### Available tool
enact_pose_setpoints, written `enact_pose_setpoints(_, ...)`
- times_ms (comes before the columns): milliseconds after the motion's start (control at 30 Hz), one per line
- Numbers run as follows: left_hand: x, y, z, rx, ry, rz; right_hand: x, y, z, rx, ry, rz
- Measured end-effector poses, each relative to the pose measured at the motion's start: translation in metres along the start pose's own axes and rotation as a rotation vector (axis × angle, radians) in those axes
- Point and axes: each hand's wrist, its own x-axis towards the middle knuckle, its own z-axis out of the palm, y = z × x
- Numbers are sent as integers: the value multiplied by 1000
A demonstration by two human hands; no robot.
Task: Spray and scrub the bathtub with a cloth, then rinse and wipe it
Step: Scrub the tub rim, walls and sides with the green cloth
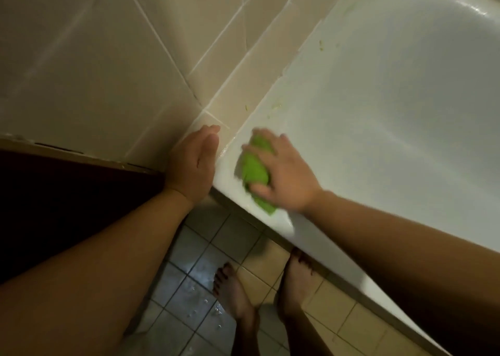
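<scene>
Green crumpled cloth [255, 170], glossy white bathtub [378, 117]

The right hand [281, 171] presses a green cloth [254, 170] onto the corner of the white bathtub [378, 117] rim. The left hand [193, 163] rests flat, fingers straight, against the tiled wall [94, 57] beside the tub, above bare feet [235, 290] on the tiled floor [194, 250].

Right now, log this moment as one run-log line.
stage: scrubbing | right hand grips green cloth on bathtub rim corner | left hand flat on tiled wall | yellowish specks on rim
</scene>
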Motion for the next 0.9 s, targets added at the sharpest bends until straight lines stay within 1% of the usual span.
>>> enact_pose_setpoints(100,0,1,-2,-51,-12,-34,53,11,-33,36,178,357)
enact_pose_setpoints(133,0,2,-3,-70,-7,-45,68,3,-39,9,192,430)
enact_pose_setpoints(167,-1,2,-3,-89,-2,-52,76,-10,-39,-21,188,441)
enact_pose_setpoints(200,-2,3,-4,-112,5,-55,77,-24,-35,-37,177,396)
enact_pose_setpoints(267,-7,3,-4,-161,22,-64,60,-50,-15,-48,124,240)
enact_pose_setpoints(367,-16,0,-5,-132,32,-80,0,-65,15,-123,-18,-30)
enact_pose_setpoints(400,-18,-1,-6,-111,25,-70,-22,-62,20,-134,-53,-81)
enact_pose_setpoints(467,-21,-1,-8,-73,-3,-56,-59,-49,20,-79,-79,-65)
enact_pose_setpoints(500,-21,1,-9,-50,-19,-57,-70,-40,17,-20,-61,0)
enact_pose_setpoints(533,-21,3,-9,-27,-34,-62,-73,-32,13,50,-29,102)
enact_pose_setpoints(600,-22,4,-7,8,-61,-79,-56,-25,6,172,93,341)
enact_pose_setpoints(633,-22,5,-6,9,-67,-81,-38,-28,5,194,157,442)
enact_pose_setpoints(667,-22,5,-6,5,-61,-81,-17,-35,6,179,195,500)
enact_pose_setpoints(700,-22,5,-6,-2,-51,-80,2,-44,7,128,206,502)
enact_pose_setpoints(800,-23,6,-7,-15,-41,-82,30,-73,18,-57,176,347)
enact_pose_setpoints(900,-24,10,-10,-19,-76,-106,-4,-77,27,-91,63,183)
